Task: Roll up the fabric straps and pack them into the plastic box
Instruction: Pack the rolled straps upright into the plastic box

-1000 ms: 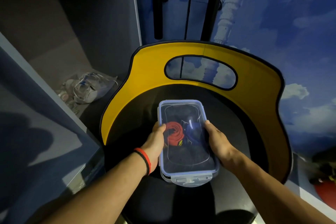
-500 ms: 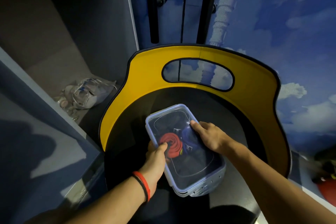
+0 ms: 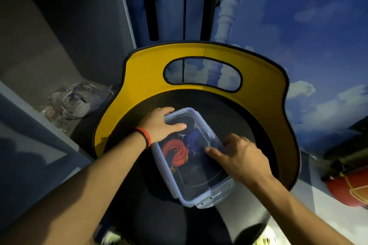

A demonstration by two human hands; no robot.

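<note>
A clear plastic box (image 3: 201, 191) with its lid on lies aslant on the black seat (image 3: 139, 195) of a yellow-backed chair (image 3: 258, 89), one short end far and left, the other near and right. Through the lid two rolled fabric straps show in the far half of the box, a red strap (image 3: 175, 152) to the left and a blue strap (image 3: 194, 139) just beside it on the right. The packing looks done, with sealing the likely step in hand.

The left hand (image 3: 161, 125), a red wristband (image 3: 144, 137) at its wrist, takes the far-left corner. Its thumb lies flat along the lid and its fingers curl over the far rim, a grip that seems meant to pin the box in place. The right hand (image 3: 241, 157) hovers over the lid's right edge, thumb pointing in across the lid. It is blurred, so whether its grip is spread, pressing or clasping cannot be told — it may be reaching for a side latch.

On a shelf to the far left lies a clear plastic bag (image 3: 79, 99) of tubing.
</note>
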